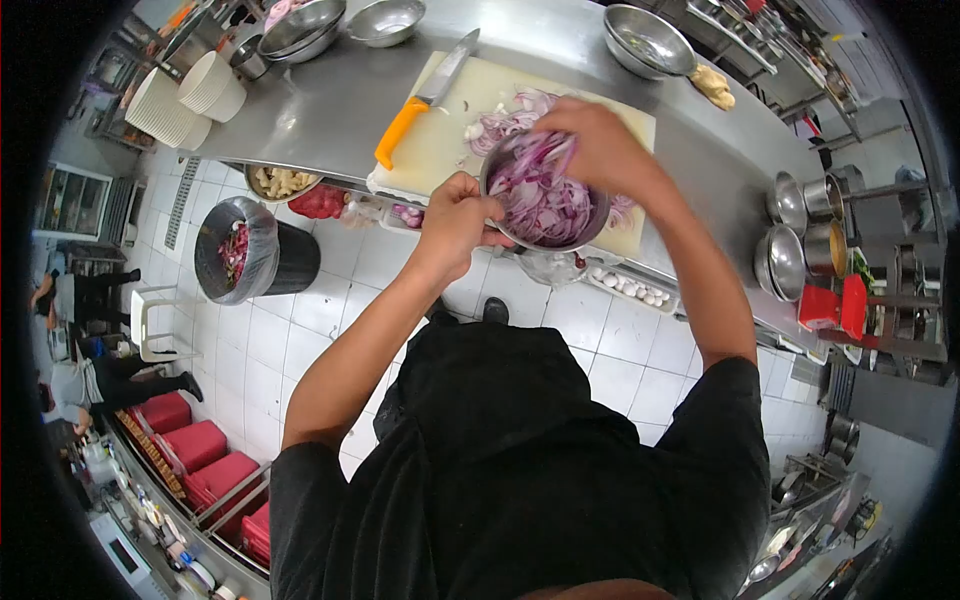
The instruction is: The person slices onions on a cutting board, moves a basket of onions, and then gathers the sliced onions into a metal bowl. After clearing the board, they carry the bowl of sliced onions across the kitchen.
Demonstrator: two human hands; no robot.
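My left hand [458, 222] is closed on the near left rim of a round metal bowl [603, 222], tilted at the front edge of the cutting board. Sliced red onion [548, 205] nearly fills the bowl. Over its far side, my right hand [598, 145] has curled fingers with onion strands at them; the fingertips are partly hidden. More onion slices [492, 130] lie on the white cutting board [440, 140] behind the bowl. A knife with an orange handle [402, 132] rests on the board's left side, blade pointing away.
Metal bowls [648, 42] and a yellowish cloth [712, 87] sit at the back of the steel counter [320, 115]. Stacked white containers [212, 88] stand left. A lined bin [240, 250] holds scraps on the floor. Below the counter is a tray of eggs [630, 288]. People stand far left.
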